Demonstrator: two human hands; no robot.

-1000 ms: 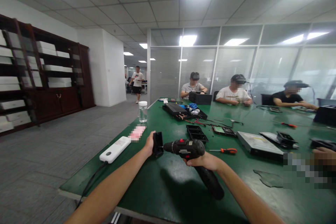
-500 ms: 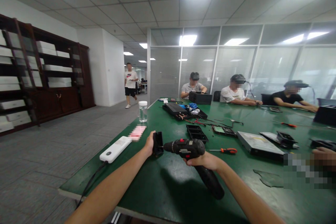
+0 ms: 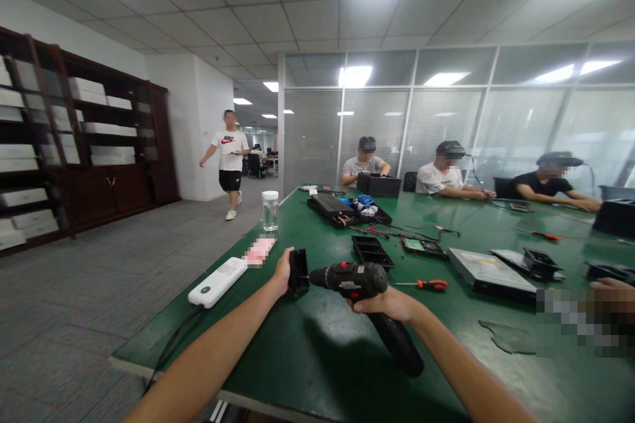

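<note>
My left hand [image 3: 283,272] grips a small black box-like plastic part [image 3: 299,271] by its left side, holding it upright with its hollow face turned to the right. In my right hand [image 3: 384,305] is a black cordless drill [image 3: 354,279] with red details, its fingers closed around the handle. The drill points left, and its bit reaches the hollow side of the black part; whether it touches a screw there is too small to tell. Beyond the drill lies a black compartmented plastic frame [image 3: 372,252]. An orange-handled screwdriver [image 3: 430,285] rests right of the drill.
On the green table [image 3: 278,370], a white power bank [image 3: 218,282] with a cable and a clear jar [image 3: 270,211] stand left. A metal disc drive [image 3: 491,273], a hard drive [image 3: 423,246] and an open tool case [image 3: 342,208] lie beyond. Several people sit around; one person [image 3: 231,162] walks behind.
The walking person has come closer and moved left. My hands, the drill and the black part look the same as before.
</note>
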